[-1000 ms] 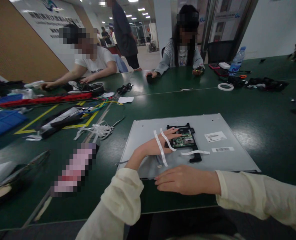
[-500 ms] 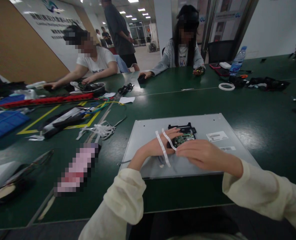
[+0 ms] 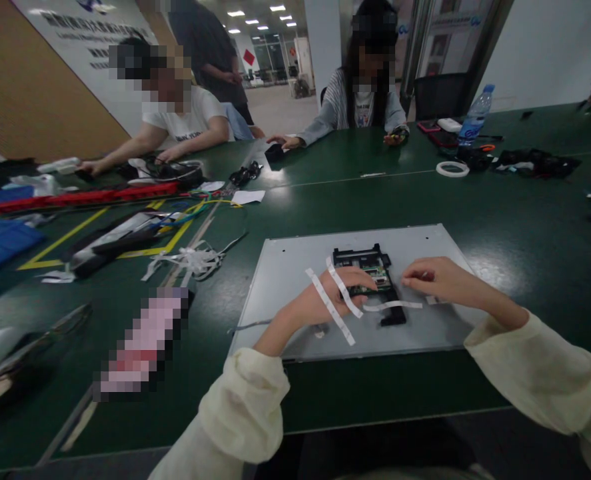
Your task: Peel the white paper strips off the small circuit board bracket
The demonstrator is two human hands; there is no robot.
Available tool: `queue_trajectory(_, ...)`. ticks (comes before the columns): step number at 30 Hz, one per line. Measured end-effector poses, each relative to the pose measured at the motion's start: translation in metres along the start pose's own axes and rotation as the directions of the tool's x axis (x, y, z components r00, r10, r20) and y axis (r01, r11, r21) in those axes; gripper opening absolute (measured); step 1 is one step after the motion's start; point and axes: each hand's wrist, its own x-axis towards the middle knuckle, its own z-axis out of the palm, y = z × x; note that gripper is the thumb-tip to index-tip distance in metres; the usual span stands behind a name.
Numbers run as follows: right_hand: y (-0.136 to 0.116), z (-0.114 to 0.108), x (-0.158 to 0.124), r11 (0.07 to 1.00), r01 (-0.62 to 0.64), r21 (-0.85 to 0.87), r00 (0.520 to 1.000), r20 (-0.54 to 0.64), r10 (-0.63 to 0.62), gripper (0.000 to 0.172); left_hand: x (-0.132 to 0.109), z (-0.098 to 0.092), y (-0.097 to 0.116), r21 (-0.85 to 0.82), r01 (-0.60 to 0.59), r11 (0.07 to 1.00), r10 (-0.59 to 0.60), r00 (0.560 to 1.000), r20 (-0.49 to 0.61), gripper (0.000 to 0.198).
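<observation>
A flat grey metal panel (image 3: 280, 280) lies on the green table in front of me. On it sits a black frame (image 3: 398, 313) with a green circuit board (image 3: 381, 275). My left hand (image 3: 338, 290) rests over the frame's left part, fingers apart, with two white strips (image 3: 331, 307) lying across its back. Another white strip (image 3: 392, 305) runs from near my left fingertips over the frame. My right hand (image 3: 440, 277) hovers over the panel's right part, right of the frame, its fingers drawn together; whether it holds something small is hidden.
White tangled strips (image 3: 195, 261) and a pixelated pink object (image 3: 142, 343) lie at the left, near a black bundle (image 3: 118, 243) and a blue tray (image 3: 5, 243). A tape roll (image 3: 452, 169) and a bottle (image 3: 475, 115) stand farther back. Two people sit across the table.
My right hand has moved right, away from my left hand and the board. The frame's lower arm and a white strip across it now show.
</observation>
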Motion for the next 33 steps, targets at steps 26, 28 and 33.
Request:
queue_trajectory(26, -0.030, 0.005, -0.010, 0.827, -0.066, 0.558, 0.967, 0.239, -0.085, 0.026, 0.007, 0.018, 0.007, 0.020, -0.052, 0.998, 0.054, 0.992, -0.115, 0.026)
queue_trajectory(28, -0.030, 0.004, -0.011, 0.820, -0.070, 0.568, 0.968, 0.238, -0.082, 0.026, 0.007, 0.020, 0.009, -0.010, -0.030, 1.000, 0.029, 0.996, -0.087, 0.027)
queue_trajectory(33, -0.022, 0.004, -0.011, 0.847, -0.115, 0.519, 0.973, 0.230, -0.009, 0.027, 0.006, 0.023, 0.009, -0.028, 0.056, 0.998, -0.058, 0.993, -0.102, 0.023)
